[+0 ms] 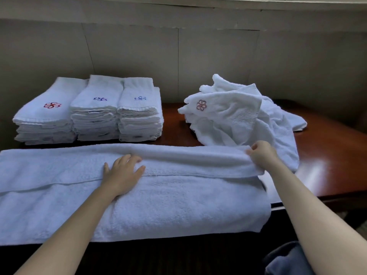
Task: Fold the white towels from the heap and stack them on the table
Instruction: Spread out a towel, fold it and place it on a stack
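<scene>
A long white towel (178,205) lies spread across the near part of the dark wooden table (327,155), its far edge folded over toward me. My left hand (123,173) rests flat on the fold near the middle, fingers straight. My right hand (262,153) pinches the folded layer at its right end. Behind it at the right sits the heap of loose white towels (238,116), one showing a red flower logo. At the back left stand three stacks of folded white towels (91,112) with red and blue logos.
A grey panelled wall (178,56) runs right behind the table. The table's near edge shows at the right, below the towel's end. Dark blue cloth (288,259) appears at the bottom right, below the table edge.
</scene>
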A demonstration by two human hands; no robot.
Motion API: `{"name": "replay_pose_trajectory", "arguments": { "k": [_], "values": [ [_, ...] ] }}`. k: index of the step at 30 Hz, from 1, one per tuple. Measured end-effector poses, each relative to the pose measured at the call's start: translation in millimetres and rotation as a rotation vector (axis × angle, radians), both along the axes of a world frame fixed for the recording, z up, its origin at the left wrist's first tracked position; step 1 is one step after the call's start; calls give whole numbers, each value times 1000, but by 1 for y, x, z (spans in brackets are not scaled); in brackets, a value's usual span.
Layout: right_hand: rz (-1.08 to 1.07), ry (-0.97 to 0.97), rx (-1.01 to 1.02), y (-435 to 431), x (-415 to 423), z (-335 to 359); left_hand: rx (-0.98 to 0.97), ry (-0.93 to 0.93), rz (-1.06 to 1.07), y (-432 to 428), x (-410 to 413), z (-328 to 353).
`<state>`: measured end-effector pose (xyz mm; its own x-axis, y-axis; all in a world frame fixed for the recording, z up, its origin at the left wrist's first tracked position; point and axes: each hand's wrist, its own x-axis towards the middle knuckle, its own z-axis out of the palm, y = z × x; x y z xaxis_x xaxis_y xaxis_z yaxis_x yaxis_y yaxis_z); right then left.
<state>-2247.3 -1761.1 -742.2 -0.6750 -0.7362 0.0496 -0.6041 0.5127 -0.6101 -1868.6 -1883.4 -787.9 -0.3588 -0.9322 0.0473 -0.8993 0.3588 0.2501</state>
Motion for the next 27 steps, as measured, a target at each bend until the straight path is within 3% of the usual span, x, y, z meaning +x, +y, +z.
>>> {"name": "replay_pose_trajectory", "arguments": {
  "k": [2,5,11,16,20,22,27],
  "values": [
    [53,176,129,4,5,-15,-46,55,13,0,0,1],
    [26,254,168,3,11,-23,-74,127,19,2,2,1],
    [7,120,1,4,5,-6,-203,446,18,1,2,14],
    [19,163,124,7,12,-22,-6,127,48,-4,16,18],
    [-36,271,187,5,20,-23,54,29,40,-8,22,10],
    [-41,197,149,4,18,-21,60,-22,52,-10,23,7],
    [-5,-216,-177,-2,10,-15,88,-63,72,-10,22,5]
  ]
}}
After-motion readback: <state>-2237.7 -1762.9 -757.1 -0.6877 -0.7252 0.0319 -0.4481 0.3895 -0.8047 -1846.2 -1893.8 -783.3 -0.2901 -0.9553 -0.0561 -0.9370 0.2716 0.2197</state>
